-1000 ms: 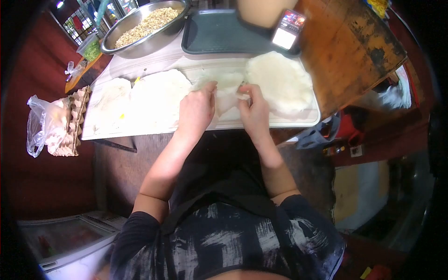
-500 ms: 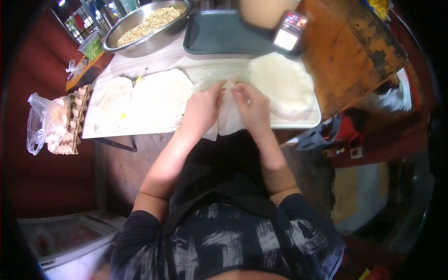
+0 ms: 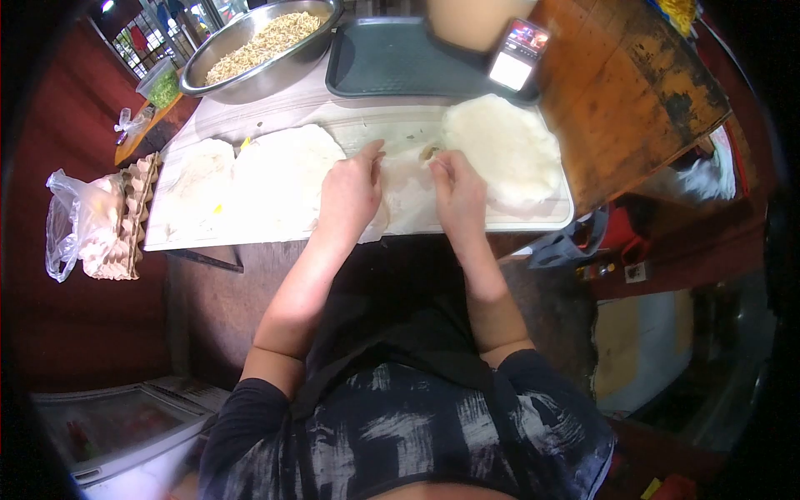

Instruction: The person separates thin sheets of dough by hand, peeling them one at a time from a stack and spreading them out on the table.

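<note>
A thin, pale translucent wrapper sheet (image 3: 407, 200) lies on the table between my two hands. My left hand (image 3: 352, 192) is closed at the sheet's left side, thumb and fingers together on its edge. On the other side, my right hand (image 3: 462, 190) pinches the sheet's right part. A small brownish bit (image 3: 428, 153) shows by the right fingertips. Just right of that hand is a thick round stack of white wrappers (image 3: 502, 150). Left of my left hand lie a wide white wrapper pile (image 3: 283, 179) and a smaller one (image 3: 200, 183).
A steel bowl (image 3: 196, 83) of shredded filling (image 3: 267, 46) stands at the back left, beside a dark tray (image 3: 375, 62). A phone (image 3: 518, 57) leans at the tray's right end. Egg cartons (image 3: 137, 212) and a plastic bag (image 3: 71, 212) are at the left edge. A wooden surface (image 3: 625, 100) adjoins on the right.
My hands have moved apart, the left one leftward and the right one slightly right. More of the thin sheet now shows spread between them.
</note>
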{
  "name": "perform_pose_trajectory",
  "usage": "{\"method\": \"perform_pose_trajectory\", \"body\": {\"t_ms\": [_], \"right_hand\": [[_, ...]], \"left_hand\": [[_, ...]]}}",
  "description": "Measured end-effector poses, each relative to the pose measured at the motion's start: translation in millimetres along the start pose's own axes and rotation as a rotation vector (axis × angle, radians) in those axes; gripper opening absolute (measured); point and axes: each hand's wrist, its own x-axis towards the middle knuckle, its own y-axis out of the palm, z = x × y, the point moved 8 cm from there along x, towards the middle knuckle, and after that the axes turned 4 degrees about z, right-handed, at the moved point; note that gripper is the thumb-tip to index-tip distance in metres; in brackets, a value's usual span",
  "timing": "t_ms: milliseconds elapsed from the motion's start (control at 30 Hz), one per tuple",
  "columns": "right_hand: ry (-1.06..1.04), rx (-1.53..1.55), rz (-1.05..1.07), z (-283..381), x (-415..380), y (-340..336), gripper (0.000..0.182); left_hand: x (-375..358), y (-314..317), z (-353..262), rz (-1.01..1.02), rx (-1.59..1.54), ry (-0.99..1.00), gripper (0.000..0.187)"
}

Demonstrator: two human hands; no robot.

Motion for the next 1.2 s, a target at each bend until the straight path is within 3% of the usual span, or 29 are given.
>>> {"method": "perform_pose_trajectory", "body": {"t_ms": [133,200,300,367,433,467,500,567,633,800,900,1200], "right_hand": [[0.057,-0.036,0.077,-3,0,5,0.009],[-0.166,-0.021,-0.01,22,5,0,0.012],[-0.114,0.032,-0.01,36,21,-4,0.017],[-0.215,0.033,-0.014,65,34,-7,0.018],[-0.306,0.035,-0.016,93,43,-8,0.02],[-0.455,-0.034,0.011,114,43,-3,0.021],[-0.607,-0.102,0.038,132,39,5,0.022],[-0.625,-0.129,0.05,140,37,22,0.02],[-0.672,-0.196,0.185,129,32,51,0.015],[-0.509,-0.124,0.373,93,13,94,0.019],[-0.44,-0.085,0.345,83,9,98,0.013],[-0.278,-0.05,0.257,62,10,97,0.021]], "left_hand": [[-1,-3,-2,-0.034,-0.021,0.022,0.032],[-2,3,-16,0.086,-0.07,0.101,0.029],[-6,-3,-31,0.07,-0.22,0.066,0.027],[-4,-6,-30,0.057,-0.39,0.073,0.038],[-6,-34,-36,-0.185,-0.674,0.07,0.053],[-8,-44,-39,-0.145,-0.549,0.051,0.069],[-8,-46,-33,-0.149,-0.547,0.047,0.069],[-9,-54,-13,-0.277,-0.446,0.037,0.074],[-15,-50,7,-0.251,-0.449,-0.018,0.077],[-35,-38,48,-0.136,-0.289,-0.188,0.071],[-43,-35,65,-0.159,-0.26,-0.242,0.066],[-45,-40,63,-0.179,-0.207,-0.24,0.049]]}}
